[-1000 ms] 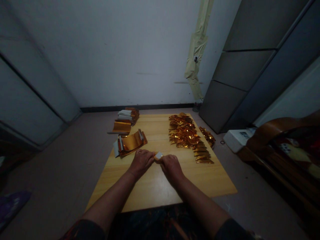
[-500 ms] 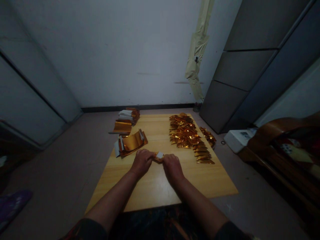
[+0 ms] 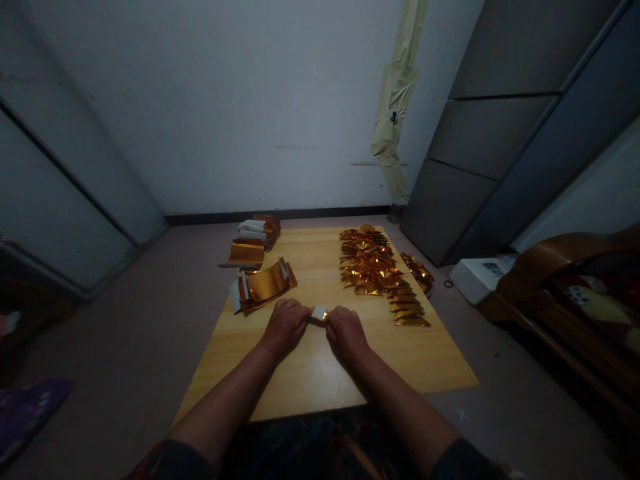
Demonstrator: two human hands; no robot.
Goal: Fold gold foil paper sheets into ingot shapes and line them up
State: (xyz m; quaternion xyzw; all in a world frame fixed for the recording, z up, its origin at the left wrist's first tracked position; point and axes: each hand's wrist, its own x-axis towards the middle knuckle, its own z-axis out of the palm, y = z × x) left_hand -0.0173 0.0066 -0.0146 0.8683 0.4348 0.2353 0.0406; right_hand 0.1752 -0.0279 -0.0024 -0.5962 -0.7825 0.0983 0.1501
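Between my hands is a small folded piece of gold foil paper (image 3: 319, 315), with a pale patch on its upper face. My left hand (image 3: 287, 325) pinches its left end, fingers closed. At the opposite end, my right hand (image 3: 346, 331) grips it the same way. The paper is just above or on the wooden table (image 3: 310, 373); I cannot tell which. Left of my hands lies a curled stack of gold foil sheets (image 3: 265, 285). Folded gold foil pieces (image 3: 367, 263) sit in rows on the right, with a shorter row (image 3: 407, 305) nearer me.
More foil sheets (image 3: 247, 254) and a bundle with grey backing (image 3: 260, 231) lie at the table's far left. Other folded foil (image 3: 419, 272) is beyond the right edge. A grey refrigerator (image 3: 450, 200), a white box (image 3: 475, 280) and a wooden seat (image 3: 550, 280) stand on the right.
The foil paper between my hands now looks flatter and narrower, its pale patch still facing up. Both hands have stayed in nearly the same place.
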